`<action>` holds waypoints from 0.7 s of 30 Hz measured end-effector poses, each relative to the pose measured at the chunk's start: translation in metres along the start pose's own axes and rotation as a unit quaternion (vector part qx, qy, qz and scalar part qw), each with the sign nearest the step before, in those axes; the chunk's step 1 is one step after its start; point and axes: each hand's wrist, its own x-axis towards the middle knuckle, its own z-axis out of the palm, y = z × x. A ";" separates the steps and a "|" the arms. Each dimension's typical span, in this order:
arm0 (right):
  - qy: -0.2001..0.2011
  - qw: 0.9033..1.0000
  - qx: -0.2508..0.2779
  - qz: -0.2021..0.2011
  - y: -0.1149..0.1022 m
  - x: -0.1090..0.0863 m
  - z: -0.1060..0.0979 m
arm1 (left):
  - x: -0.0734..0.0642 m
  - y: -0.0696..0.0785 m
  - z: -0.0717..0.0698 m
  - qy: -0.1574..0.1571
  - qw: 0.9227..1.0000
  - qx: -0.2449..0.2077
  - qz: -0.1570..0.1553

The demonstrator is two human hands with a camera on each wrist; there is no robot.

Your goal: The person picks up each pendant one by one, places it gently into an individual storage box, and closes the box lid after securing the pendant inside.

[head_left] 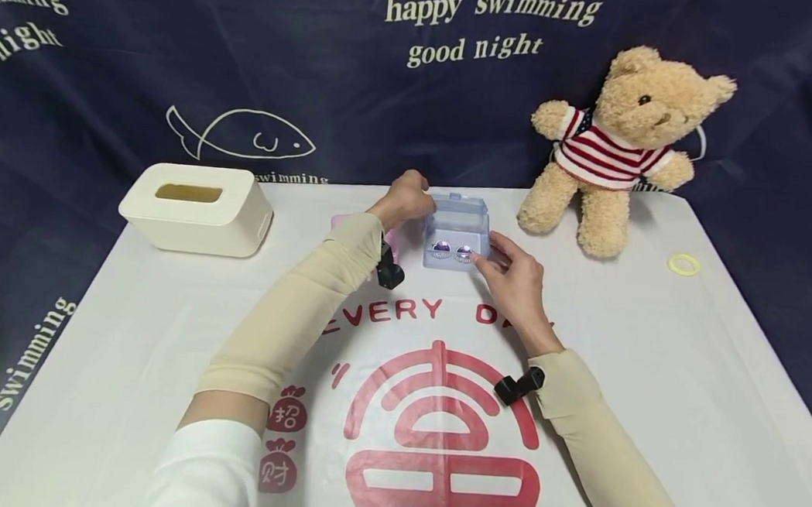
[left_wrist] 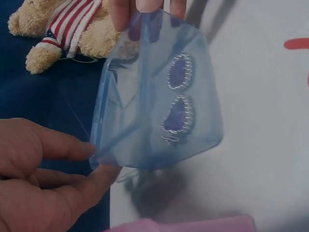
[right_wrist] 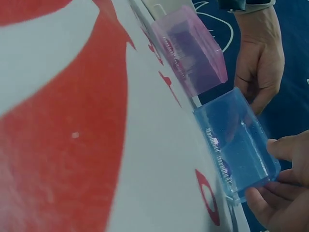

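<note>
A translucent blue box stands on the white tablecloth near its back edge. Its lid is raised at the back. Two purple gem-like pieces with sparkling clear rims show side by side at the box's front. My left hand pinches the left edge of the lid between thumb and fingers. At the right side, my right hand holds the box with thumb in front and fingers behind. Just left of it is a translucent pink box, partly covered by my left forearm in the head view.
A cream tissue box sits at the back left. On the back right, a teddy bear in a striped shirt leans by the dark backdrop. A pale yellow ring lies near the right edge of the tablecloth.
</note>
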 end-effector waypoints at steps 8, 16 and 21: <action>0.013 1.000 -0.008 0.009 0.003 0.002 0.002 | 0.000 -0.007 0.006 0.031 0.999 -0.034 0.010; 0.011 1.000 -0.006 0.016 0.005 0.002 -0.001 | -0.002 -0.002 0.009 0.044 0.996 -0.075 0.006; 0.010 1.000 -0.003 0.012 0.004 0.002 0.000 | -0.004 0.003 0.006 0.046 0.983 -0.176 -0.019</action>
